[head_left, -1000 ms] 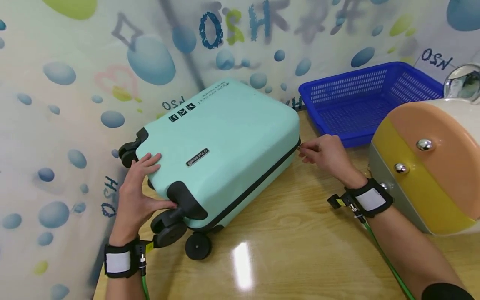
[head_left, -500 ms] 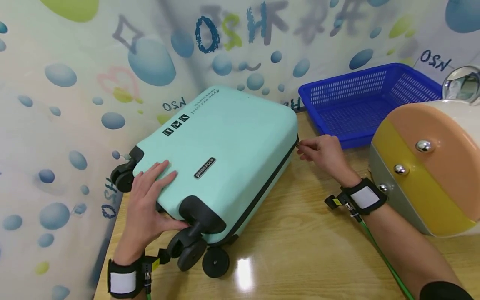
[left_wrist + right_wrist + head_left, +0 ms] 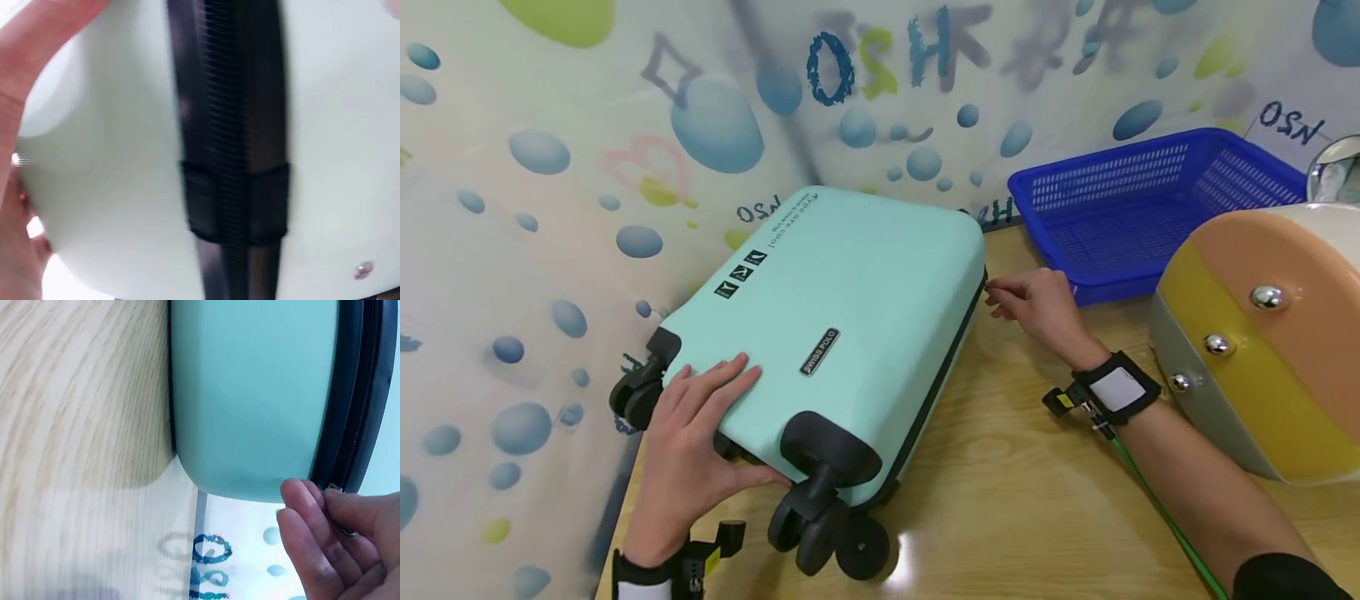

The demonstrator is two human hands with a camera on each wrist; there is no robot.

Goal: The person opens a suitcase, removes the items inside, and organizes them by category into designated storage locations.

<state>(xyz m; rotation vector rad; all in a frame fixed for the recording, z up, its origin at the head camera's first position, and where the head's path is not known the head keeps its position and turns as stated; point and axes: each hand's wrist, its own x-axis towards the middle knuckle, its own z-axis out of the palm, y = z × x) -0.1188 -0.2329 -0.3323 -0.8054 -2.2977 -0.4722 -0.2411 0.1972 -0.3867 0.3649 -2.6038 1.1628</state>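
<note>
A mint-green hard-shell suitcase [image 3: 857, 267] lies on its side on the wooden table, its black wheels [image 3: 820, 517] toward me. Against its wheel end is my left hand [image 3: 696, 450], fingers stretched over the upper face and thumb along the end near a wheel. The left wrist view shows the black zipper band [image 3: 228, 112] running down that end. At the far right corner my right hand [image 3: 1037, 304] pinches a zipper pull [image 3: 335, 487] between thumb and index finger, where the zipper [image 3: 356, 425] rounds the corner; the fingers mostly cover the pull.
A blue perforated plastic basket [image 3: 1030, 212] stands behind on the right. Nearer, a rounded orange, yellow and grey box [image 3: 1247, 350] with silver knobs sits beside my right forearm. Behind the table hangs a patterned backdrop [image 3: 580, 208].
The suitcase has turned, its wheel end swinging toward me and to the right. My left hand has moved along with it, its fingers further over the face; the right keeps pinching the pull.
</note>
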